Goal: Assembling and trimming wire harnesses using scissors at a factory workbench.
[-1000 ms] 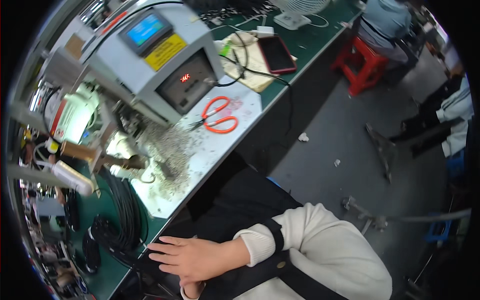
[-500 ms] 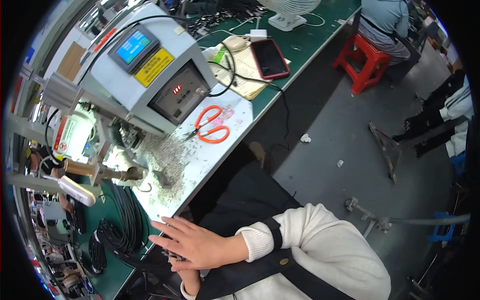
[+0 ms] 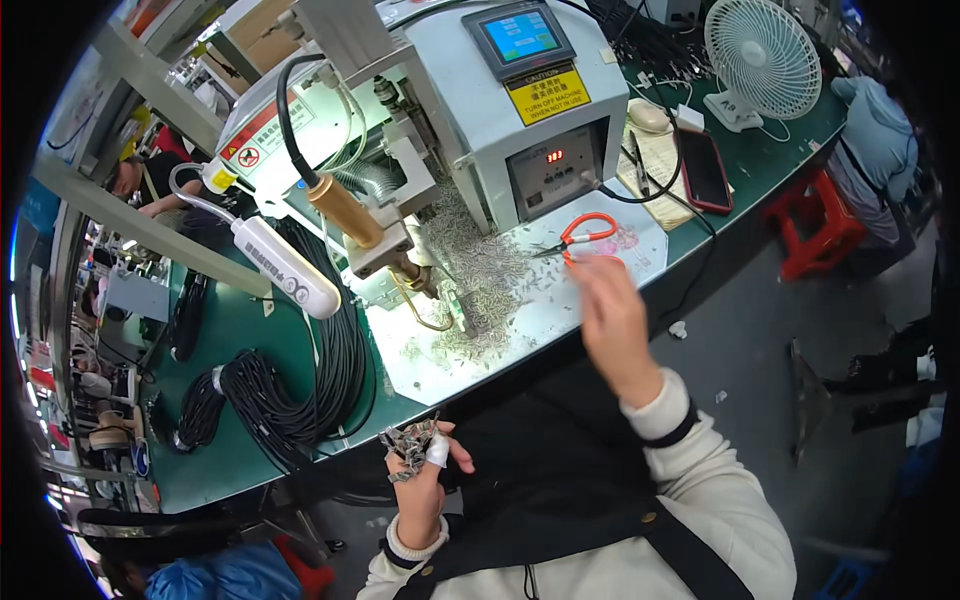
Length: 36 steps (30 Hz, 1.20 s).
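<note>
Evidently the left hand (image 3: 418,490) serves as a holder here: it is curled around a clump of small metal pieces (image 3: 408,446), with a white-wrapped thumb against the clump, probably so that the loose bits stay together in one grasp. It hangs just off the front edge of the green table (image 3: 235,478), apart from the white board (image 3: 408,368). The right hand (image 3: 613,325) reaches over the board's right part, blurred, so I cannot tell how wide its grip is or whether it holds anything. The orange-handled scissors (image 3: 576,239) lie there with the blades toward the machine (image 3: 470,95), the handles on the person's right, likely to suit that hand. Grey metal scraps (image 3: 485,300) spread over the board beneath the machine's working head, and the white lamp (image 3: 285,268) hangs to the left of it, presumably to light that spot. Coiled black cables (image 3: 270,400) rest left of the board, seemingly out of the way. As for the grips, the clump sits at the top of the left hand, between thumb and fingers; the scissors lie right by the right fingertips, partly covered by them, and contact cannot be made out.
</note>
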Each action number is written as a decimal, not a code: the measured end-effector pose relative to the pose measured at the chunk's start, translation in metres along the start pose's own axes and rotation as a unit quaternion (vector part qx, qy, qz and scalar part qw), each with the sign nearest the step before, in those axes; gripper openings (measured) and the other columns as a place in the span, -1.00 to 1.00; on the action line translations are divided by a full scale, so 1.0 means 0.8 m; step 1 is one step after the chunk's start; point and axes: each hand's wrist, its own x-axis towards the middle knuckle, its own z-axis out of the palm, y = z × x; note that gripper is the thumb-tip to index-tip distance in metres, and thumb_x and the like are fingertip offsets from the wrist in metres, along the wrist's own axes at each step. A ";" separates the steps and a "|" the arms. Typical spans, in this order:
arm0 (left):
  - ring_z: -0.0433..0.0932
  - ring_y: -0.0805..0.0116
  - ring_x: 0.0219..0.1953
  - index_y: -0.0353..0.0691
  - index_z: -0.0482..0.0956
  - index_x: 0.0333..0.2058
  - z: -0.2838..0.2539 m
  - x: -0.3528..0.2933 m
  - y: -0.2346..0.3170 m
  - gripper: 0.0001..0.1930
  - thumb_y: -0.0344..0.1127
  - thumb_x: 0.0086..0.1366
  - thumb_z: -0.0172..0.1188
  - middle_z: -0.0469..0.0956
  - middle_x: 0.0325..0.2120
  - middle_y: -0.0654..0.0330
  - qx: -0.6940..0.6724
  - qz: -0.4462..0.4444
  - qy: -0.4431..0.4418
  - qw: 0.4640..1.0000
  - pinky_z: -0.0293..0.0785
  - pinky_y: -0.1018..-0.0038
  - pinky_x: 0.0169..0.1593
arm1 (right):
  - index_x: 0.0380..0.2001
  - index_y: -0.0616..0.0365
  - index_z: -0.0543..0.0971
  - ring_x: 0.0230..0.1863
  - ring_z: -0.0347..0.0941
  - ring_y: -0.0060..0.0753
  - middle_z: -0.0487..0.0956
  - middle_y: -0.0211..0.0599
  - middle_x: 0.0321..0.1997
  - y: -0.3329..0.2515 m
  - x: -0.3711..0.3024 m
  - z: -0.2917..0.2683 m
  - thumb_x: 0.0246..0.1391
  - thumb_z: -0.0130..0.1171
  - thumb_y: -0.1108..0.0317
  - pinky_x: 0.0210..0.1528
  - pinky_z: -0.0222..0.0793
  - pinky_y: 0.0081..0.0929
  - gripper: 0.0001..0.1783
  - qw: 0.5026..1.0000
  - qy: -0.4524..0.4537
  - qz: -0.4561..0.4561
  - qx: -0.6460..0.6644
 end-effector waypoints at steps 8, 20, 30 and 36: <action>0.44 0.41 -0.56 -0.40 0.43 -0.33 -0.008 0.034 -0.009 -0.86 -0.46 0.14 0.00 0.47 -0.59 0.11 -0.070 -0.033 -0.021 0.997 0.34 0.57 -0.44 | -0.32 0.26 0.43 -0.18 0.34 -0.10 0.45 -0.13 -0.25 0.055 0.063 -0.027 -0.26 0.05 0.60 -0.19 0.29 -0.30 -0.70 0.945 -0.279 0.015 -0.169; 0.36 0.47 -0.62 -0.39 0.42 -0.37 0.008 0.028 0.001 -0.87 -0.48 0.07 0.06 0.43 -0.59 0.15 -0.024 -0.021 0.022 0.999 0.28 0.60 -0.52 | -0.57 0.29 0.42 -0.37 0.39 -0.38 0.46 -0.29 -0.45 -0.009 0.024 -0.023 -0.25 0.18 0.58 -0.25 0.29 -0.45 -0.87 0.926 -0.150 0.146 0.314; 0.37 0.53 -0.60 -0.37 0.46 -0.40 0.006 0.023 0.003 -0.84 -0.57 -0.02 0.17 0.47 -0.53 0.21 0.181 0.072 -0.033 0.980 0.28 0.63 -0.51 | -0.50 0.29 0.51 -0.56 0.40 -0.61 0.48 -0.36 -0.60 -0.092 -0.017 0.038 -0.13 0.19 0.46 -0.53 0.31 -0.70 -0.89 0.641 -0.420 0.383 0.515; 0.35 0.56 -0.58 -0.34 0.45 -0.37 -0.001 0.021 0.003 -0.78 -0.62 -0.07 0.17 0.44 -0.54 0.26 -0.220 -0.147 -0.009 0.964 0.26 0.65 -0.51 | -0.44 0.10 0.52 -0.59 0.34 -0.62 0.44 -0.43 -0.61 -0.083 -0.045 0.051 -0.30 0.24 0.40 -0.57 0.21 -0.68 -0.78 0.930 -0.179 -0.028 0.320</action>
